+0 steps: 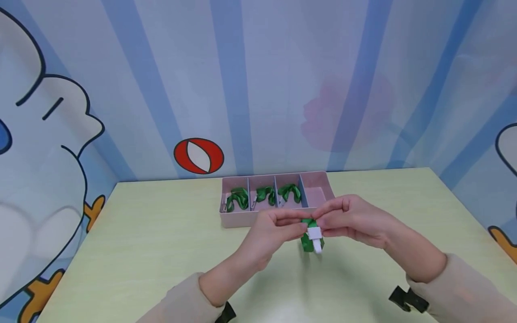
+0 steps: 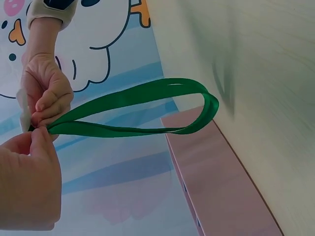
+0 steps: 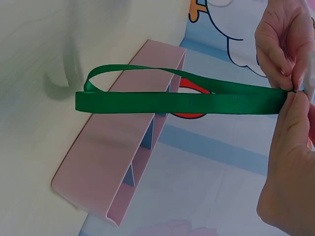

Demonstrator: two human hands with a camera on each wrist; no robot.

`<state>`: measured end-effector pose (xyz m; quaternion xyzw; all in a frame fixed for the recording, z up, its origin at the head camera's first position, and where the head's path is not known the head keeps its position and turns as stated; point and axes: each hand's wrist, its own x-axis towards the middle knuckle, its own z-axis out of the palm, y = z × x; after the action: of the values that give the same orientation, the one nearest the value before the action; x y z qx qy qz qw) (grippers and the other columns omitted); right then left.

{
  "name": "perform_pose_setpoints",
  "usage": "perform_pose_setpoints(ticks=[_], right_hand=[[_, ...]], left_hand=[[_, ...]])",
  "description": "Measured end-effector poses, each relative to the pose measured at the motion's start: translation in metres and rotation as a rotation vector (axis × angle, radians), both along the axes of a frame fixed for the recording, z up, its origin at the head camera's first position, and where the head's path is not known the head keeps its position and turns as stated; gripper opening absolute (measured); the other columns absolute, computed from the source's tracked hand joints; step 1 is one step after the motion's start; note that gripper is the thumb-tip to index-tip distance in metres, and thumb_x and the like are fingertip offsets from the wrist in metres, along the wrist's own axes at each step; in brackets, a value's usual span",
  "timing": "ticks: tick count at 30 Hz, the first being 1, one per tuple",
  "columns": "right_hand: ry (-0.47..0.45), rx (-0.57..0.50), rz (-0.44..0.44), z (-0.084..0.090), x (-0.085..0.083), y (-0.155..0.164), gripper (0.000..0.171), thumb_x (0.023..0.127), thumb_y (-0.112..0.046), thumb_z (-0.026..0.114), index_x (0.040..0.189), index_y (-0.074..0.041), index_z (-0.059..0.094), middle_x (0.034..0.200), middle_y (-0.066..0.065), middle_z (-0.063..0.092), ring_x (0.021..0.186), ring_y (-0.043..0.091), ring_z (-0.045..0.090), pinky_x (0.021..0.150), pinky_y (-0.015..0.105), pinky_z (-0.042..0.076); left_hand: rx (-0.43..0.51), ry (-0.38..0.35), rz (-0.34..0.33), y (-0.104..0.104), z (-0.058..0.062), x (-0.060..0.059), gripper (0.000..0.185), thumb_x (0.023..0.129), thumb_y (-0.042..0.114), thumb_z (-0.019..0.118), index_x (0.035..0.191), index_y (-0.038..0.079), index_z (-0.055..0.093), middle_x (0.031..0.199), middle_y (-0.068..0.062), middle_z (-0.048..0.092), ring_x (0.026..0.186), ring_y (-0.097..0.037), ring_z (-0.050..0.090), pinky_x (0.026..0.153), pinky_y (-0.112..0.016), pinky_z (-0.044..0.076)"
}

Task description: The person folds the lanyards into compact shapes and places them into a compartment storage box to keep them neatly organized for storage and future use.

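Both hands meet in front of the box and pinch one green lanyard (image 1: 307, 243) at its upper end. My left hand (image 1: 271, 233) grips from the left, thumb and fingers together. From the other side, my right hand (image 1: 357, 221) pinches the same spot. A white clip (image 1: 314, 233) shows between the fingertips, facing me. In the left wrist view the strap (image 2: 133, 96) hangs as a long loop below the hands, above the table. The right wrist view shows the loop (image 3: 197, 103) too; fingers hide the join.
Behind the hands, a pink box (image 1: 242, 220) with blue dividers stands on the pale table (image 1: 169, 251). Folded green lanyards (image 1: 237, 198) lie in three of its compartments; the rightmost compartment (image 1: 317, 188) shows bare pink. A patterned wall (image 1: 278, 89) rises behind the table.
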<state>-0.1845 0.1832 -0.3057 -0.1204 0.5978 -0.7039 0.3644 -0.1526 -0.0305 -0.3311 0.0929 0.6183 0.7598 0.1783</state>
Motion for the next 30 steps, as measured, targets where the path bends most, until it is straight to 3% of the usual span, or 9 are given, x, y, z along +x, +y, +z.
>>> perform_pose_setpoints(ticks=[5,13,18,21,24,27,30], right_hand=[[-0.020,0.014,-0.056,0.002,0.001,-0.004,0.012,0.090,0.000,0.057,0.093,-0.005,0.067,0.091,0.009,0.066,0.081,0.014,0.068,0.074,0.024,0.054],[-0.003,0.046,-0.068,0.003,0.002,-0.007,0.006,0.088,0.000,0.058,0.094,-0.002,0.057,0.090,0.011,0.062,0.078,0.013,0.066,0.073,0.025,0.054],[-0.003,0.036,-0.048,0.004,0.000,-0.008,0.008,0.090,-0.001,0.056,0.097,-0.001,0.053,0.090,0.011,0.064,0.078,0.014,0.067,0.073,0.025,0.054],[-0.020,0.011,-0.037,0.003,0.000,-0.009,0.008,0.092,-0.004,0.054,0.099,0.000,0.052,0.086,0.010,0.067,0.074,0.013,0.067,0.071,0.024,0.055],[0.031,0.022,-0.029,0.002,0.000,-0.010,0.009,0.094,-0.009,0.055,0.099,-0.003,0.055,0.080,0.005,0.067,0.067,0.010,0.065,0.068,0.024,0.055],[0.202,0.094,-0.058,-0.004,0.003,-0.010,0.007,0.093,-0.014,0.057,0.094,-0.007,0.058,0.073,0.001,0.061,0.059,0.010,0.057,0.063,0.024,0.053],[0.422,0.183,-0.146,-0.014,0.007,-0.012,0.007,0.090,-0.014,0.062,0.091,-0.009,0.058,0.073,0.001,0.055,0.062,0.014,0.052,0.060,0.026,0.050]], left_hand=[[-0.050,0.031,0.002,0.001,0.002,0.001,0.028,0.084,-0.003,0.064,0.111,-0.002,0.066,0.103,-0.013,0.068,0.090,-0.018,0.066,0.084,-0.032,0.052],[-0.192,0.304,0.053,0.008,0.001,0.005,0.028,0.080,0.000,0.071,0.107,0.005,0.070,0.099,-0.009,0.070,0.085,-0.015,0.068,0.074,-0.026,0.054],[-0.213,0.385,0.087,0.009,0.000,0.005,0.022,0.083,0.007,0.069,0.105,0.004,0.071,0.095,-0.008,0.070,0.082,-0.013,0.067,0.074,-0.024,0.054],[-0.188,0.347,0.107,0.009,0.000,0.005,0.020,0.085,0.010,0.067,0.104,0.003,0.070,0.094,-0.009,0.069,0.083,-0.013,0.066,0.077,-0.024,0.054],[-0.119,0.245,0.111,0.008,0.002,0.003,0.020,0.086,0.009,0.066,0.104,-0.001,0.067,0.096,-0.011,0.068,0.086,-0.015,0.066,0.080,-0.028,0.053],[-0.056,0.166,0.116,0.007,0.005,0.002,0.022,0.087,0.008,0.066,0.105,-0.004,0.065,0.097,-0.013,0.067,0.085,-0.016,0.065,0.081,-0.031,0.053],[-0.014,0.130,0.125,0.005,0.008,0.001,0.023,0.087,0.006,0.065,0.106,-0.006,0.064,0.097,-0.013,0.066,0.084,-0.014,0.064,0.081,-0.032,0.054]])
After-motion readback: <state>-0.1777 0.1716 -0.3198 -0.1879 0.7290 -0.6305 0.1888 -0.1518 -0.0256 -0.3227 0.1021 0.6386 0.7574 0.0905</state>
